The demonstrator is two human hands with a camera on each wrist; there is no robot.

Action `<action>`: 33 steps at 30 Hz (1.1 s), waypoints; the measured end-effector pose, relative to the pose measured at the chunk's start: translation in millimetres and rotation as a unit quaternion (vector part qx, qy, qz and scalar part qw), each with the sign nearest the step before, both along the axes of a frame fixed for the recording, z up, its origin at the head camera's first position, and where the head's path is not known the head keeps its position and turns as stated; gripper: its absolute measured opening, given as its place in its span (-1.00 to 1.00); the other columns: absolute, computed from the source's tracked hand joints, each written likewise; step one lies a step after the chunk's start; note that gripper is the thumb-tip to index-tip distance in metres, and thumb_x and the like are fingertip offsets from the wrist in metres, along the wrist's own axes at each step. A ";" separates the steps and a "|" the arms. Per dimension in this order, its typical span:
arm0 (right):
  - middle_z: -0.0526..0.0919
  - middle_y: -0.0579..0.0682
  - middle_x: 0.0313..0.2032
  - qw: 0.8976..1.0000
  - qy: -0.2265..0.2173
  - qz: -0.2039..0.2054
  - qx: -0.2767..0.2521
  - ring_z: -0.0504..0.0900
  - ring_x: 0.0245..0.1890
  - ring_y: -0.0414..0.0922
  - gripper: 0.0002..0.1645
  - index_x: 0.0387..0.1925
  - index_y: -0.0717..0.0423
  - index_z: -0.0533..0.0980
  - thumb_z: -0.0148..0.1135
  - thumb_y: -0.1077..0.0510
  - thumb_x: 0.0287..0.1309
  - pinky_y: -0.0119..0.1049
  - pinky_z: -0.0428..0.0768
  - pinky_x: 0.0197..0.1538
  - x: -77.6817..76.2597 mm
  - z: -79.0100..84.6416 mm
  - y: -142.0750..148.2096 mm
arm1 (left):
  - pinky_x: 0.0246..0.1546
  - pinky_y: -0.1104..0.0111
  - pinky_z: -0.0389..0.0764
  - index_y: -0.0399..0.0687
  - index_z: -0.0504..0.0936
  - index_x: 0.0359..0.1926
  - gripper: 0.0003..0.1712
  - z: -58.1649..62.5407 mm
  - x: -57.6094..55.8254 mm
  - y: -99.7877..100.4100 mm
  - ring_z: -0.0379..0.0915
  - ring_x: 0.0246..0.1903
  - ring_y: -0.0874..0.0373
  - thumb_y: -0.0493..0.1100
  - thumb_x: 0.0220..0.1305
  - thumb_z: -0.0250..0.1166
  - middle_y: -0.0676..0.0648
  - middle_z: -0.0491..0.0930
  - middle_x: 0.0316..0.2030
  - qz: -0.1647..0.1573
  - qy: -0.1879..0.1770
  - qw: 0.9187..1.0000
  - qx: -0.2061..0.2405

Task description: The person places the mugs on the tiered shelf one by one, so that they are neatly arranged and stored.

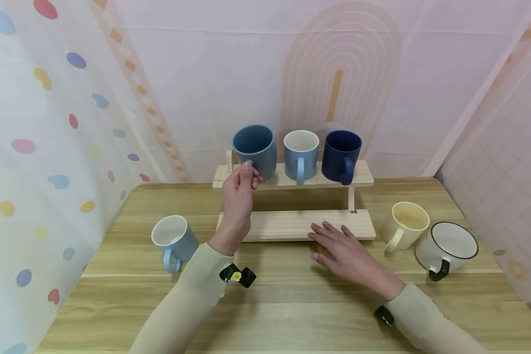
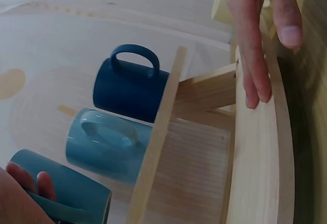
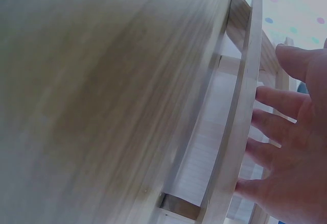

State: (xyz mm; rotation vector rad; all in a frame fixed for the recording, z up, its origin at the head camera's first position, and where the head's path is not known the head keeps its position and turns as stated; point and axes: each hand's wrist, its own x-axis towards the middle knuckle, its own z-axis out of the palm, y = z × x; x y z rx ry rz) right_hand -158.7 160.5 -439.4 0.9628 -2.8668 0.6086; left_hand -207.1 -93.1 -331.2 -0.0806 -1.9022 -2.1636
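Note:
My left hand (image 1: 239, 196) grips the handle of a grey-blue mug (image 1: 261, 152) at the left end of the wooden rack's upper shelf (image 1: 276, 182). The mug is upright; in the left wrist view a small gap shows between its base (image 2: 108, 206) and the shelf board. Beside it on that shelf stand a light blue mug (image 1: 301, 155) with a white inside and a dark blue mug (image 1: 340, 155), handles facing me. My right hand (image 1: 342, 250) lies spread, its fingertips (image 3: 258, 92) touching the front of the lower shelf (image 1: 287, 226).
On the wooden table (image 1: 283, 314), another light blue mug (image 1: 177, 238) stands left of the rack. To the right are a cream mug (image 1: 404, 226) and a white mug with a black rim (image 1: 447, 246), close together. A patterned curtain (image 1: 212, 88) hangs behind the table.

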 end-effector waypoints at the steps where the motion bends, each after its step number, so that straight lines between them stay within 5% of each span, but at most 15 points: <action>1: 0.39 0.13 0.47 1.000 0.000 0.000 0.000 0.23 0.52 0.19 -0.36 0.40 0.14 0.49 0.23 -0.11 0.45 0.41 0.13 0.45 0.0 0.0 -0.1 | 0.14 0.30 0.44 -0.27 0.52 -0.19 -0.60 -1.4 -2.1 0.9 0.47 -0.12 0.08 -0.04 0.68 -0.02 -0.13 0.40 -0.40 0.001 -0.001 1.000 0.001; 12: 0.38 0.12 0.48 1.000 -0.006 -0.001 0.000 0.22 0.53 0.18 -0.35 0.40 0.13 0.48 0.22 -0.13 0.45 0.41 0.12 0.46 0.5 -1.0 -1.8 | 0.05 0.36 0.47 -0.24 0.53 -0.22 -0.58 -14.3 -16.8 8.5 0.48 -0.13 0.04 -0.01 0.69 -0.04 -0.04 0.44 -0.40 0.034 -0.009 0.999 -0.019; 21: 0.38 0.12 0.48 1.000 -0.001 0.002 0.002 0.21 0.53 0.18 -0.34 0.40 0.13 0.48 0.21 -0.14 0.46 0.41 0.13 0.46 -0.1 -1.3 -1.6 | 0.07 0.32 0.48 -0.24 0.59 -0.21 -0.61 -16.6 -24.2 12.6 0.49 -0.19 0.10 -0.04 0.67 0.02 -0.02 0.51 -0.41 0.030 -0.007 0.999 -0.016; 27: 0.37 0.12 0.48 1.000 -0.004 0.002 -0.001 0.20 0.54 0.18 -0.34 0.41 0.14 0.47 0.21 -0.14 0.46 0.41 0.11 0.46 -0.5 -1.2 -0.6 | 0.28 0.22 0.42 -0.21 0.68 -0.03 -0.52 -19.3 -24.0 8.5 0.54 0.06 0.15 0.10 0.64 0.05 -0.12 0.73 -0.20 0.018 -0.020 0.998 -0.051; 33: 0.38 0.12 0.48 1.000 -0.005 -0.001 -0.002 0.21 0.53 0.19 -0.35 0.40 0.14 0.48 0.22 -0.12 0.45 0.42 0.12 0.45 -0.4 -1.1 0.1 | 0.40 0.17 0.31 -0.24 0.71 0.07 -0.49 -23.2 -22.5 4.2 0.44 0.27 0.13 0.09 0.65 0.03 -0.17 0.70 0.06 -0.002 -0.020 0.999 -0.045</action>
